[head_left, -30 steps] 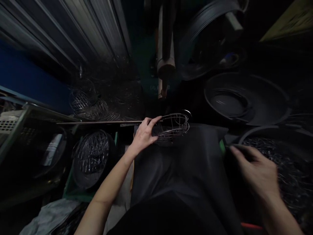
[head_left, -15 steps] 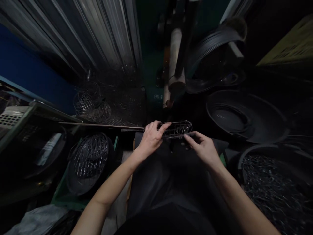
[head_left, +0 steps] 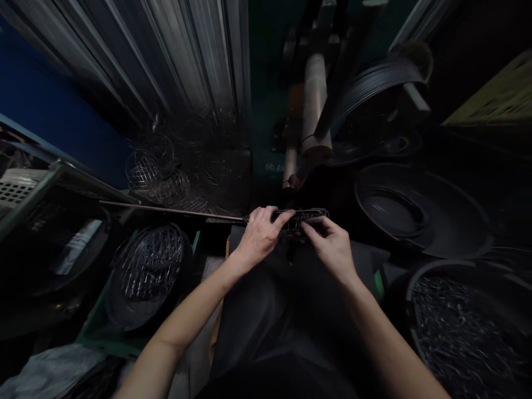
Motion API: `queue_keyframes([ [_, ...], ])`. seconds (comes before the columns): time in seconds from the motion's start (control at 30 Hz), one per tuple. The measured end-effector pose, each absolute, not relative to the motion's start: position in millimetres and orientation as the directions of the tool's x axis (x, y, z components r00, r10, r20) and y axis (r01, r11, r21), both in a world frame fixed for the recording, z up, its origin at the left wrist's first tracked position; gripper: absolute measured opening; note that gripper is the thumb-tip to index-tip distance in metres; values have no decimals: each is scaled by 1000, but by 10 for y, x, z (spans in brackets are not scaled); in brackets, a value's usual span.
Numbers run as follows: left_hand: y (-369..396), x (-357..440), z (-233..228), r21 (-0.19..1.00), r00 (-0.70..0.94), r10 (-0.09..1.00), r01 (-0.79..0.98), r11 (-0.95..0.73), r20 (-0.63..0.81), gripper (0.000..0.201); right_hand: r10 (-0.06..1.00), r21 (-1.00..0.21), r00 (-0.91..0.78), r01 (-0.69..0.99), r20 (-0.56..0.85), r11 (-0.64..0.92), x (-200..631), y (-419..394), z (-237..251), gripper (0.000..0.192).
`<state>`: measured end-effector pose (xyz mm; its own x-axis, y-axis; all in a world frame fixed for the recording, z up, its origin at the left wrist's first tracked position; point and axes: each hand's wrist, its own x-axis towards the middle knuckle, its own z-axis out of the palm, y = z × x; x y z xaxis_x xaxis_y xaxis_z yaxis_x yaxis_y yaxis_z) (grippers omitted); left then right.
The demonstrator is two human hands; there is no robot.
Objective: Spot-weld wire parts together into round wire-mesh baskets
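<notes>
Near the middle of the view, a wire basket-like frame (head_left: pixel 310 214) lies level in front of the machine. My left hand (head_left: pixel 264 230) is closed around its left end, with the index finger and thumb along the wires. At its right part, my right hand (head_left: pixel 330 238) has thumb and fingers pinched together against the frame's near side. Whether those fingertips also hold a small piece is too dark to tell. Above the frame stand the machine's two metal rods (head_left: pixel 316 111), whose lower ends sit clear of my hands.
To the right stand a wide black basin (head_left: pixel 457 221) and a tub of small bent metal pieces (head_left: pixel 461 316). At left, a dark bowl of wire parts (head_left: pixel 153 266) rests in a green crate (head_left: pixel 93 327). Round wire grids (head_left: pixel 162 177) lie behind a thin bar (head_left: pixel 174 211).
My right hand has moved left along the wire frame, fingers now closer to my left hand. The frame has tipped flatter. The view has shifted slightly, moving the machine rightward.
</notes>
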<state>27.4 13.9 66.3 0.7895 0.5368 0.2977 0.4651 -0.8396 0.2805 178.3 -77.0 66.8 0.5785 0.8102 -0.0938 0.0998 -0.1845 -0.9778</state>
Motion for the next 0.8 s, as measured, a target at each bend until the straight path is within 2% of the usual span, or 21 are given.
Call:
queue_keyframes([
  [0.1, 165, 273, 637, 307, 782, 537, 452, -838, 314, 66, 800, -958, 599, 239, 18, -157, 1735, -741, 651, 33],
  [0.2, 195, 268, 623, 340, 771, 546, 443, -830, 328, 69, 781, -942, 618, 306, 90, -134, 1695, -733, 617, 32],
  [0.57, 307, 340, 581, 453, 722, 581, 404, -795, 375, 66, 716, -891, 648, 447, 260, -81, 1665, -635, 484, 28],
  [0.8, 368, 372, 543, 446, 711, 563, 378, -811, 421, 66, 693, -877, 654, 476, 304, -64, 1670, -584, 467, 26],
])
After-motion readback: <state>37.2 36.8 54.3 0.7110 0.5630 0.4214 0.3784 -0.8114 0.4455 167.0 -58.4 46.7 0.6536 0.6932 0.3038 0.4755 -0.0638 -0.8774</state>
